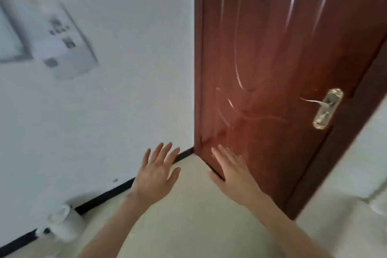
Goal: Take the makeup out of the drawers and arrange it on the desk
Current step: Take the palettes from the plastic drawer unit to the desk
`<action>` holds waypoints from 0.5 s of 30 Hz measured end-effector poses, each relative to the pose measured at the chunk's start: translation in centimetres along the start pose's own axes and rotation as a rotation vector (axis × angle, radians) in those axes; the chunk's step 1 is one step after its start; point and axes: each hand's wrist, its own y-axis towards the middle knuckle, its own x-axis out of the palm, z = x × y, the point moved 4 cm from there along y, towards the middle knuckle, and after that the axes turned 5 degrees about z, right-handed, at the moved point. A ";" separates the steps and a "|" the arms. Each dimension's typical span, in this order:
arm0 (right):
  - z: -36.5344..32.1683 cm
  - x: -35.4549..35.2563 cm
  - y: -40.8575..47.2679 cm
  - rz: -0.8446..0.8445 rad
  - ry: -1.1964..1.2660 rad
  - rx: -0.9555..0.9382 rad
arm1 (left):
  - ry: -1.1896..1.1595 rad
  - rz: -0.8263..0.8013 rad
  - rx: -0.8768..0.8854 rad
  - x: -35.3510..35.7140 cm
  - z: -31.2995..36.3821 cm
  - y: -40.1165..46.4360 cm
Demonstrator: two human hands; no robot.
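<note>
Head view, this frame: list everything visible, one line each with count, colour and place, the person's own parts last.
door: one, reddish-brown wood, right half, shut as far as shows
door handle: one, brass lever on plate, right side of door
wall: one, white, left half
skirting: one strip, black, foot of wall
wall notices: two, pale and blurred, upper left
white object: one, blurred, on floor by skirting, lower left
floor: pale beige, bottom centre
No drawers, desk or makeup show.
left hand: one, fingers spread, empty
right hand: one, fingers straight, empty
</note>
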 end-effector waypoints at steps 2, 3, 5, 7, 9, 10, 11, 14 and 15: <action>-7.2 2.2 3.5 -0.031 0.021 -0.169 | 0.052 0.066 -0.129 -4.0 -6.2 -3.0; -10.9 3.4 4.9 -0.048 0.036 -0.251 | 0.086 0.092 -0.196 -5.9 -9.0 -4.8; -17.9 5.8 6.9 -0.083 0.070 -0.402 | 0.178 0.131 -0.328 -9.1 -14.2 -8.9; -24.7 8.2 8.1 -0.119 0.094 -0.541 | 0.253 0.165 -0.464 -12.0 -18.6 -13.3; -31.2 10.5 8.6 -0.165 0.116 -0.672 | 0.306 0.179 -0.602 -14.4 -22.2 -17.8; -34.3 11.7 8.6 -0.194 0.130 -0.733 | 0.330 0.180 -0.665 -15.6 -23.8 -20.0; -37.4 12.8 8.5 -0.226 0.146 -0.793 | 0.355 0.185 -0.724 -16.7 -25.2 -22.2; -46.6 16.0 7.9 -0.301 0.199 -0.959 | 0.420 0.213 -0.893 -20.2 -29.1 -28.1; -49.5 16.9 7.6 -0.319 0.210 -1.014 | 0.451 0.218 -0.947 -21.4 -30.3 -30.0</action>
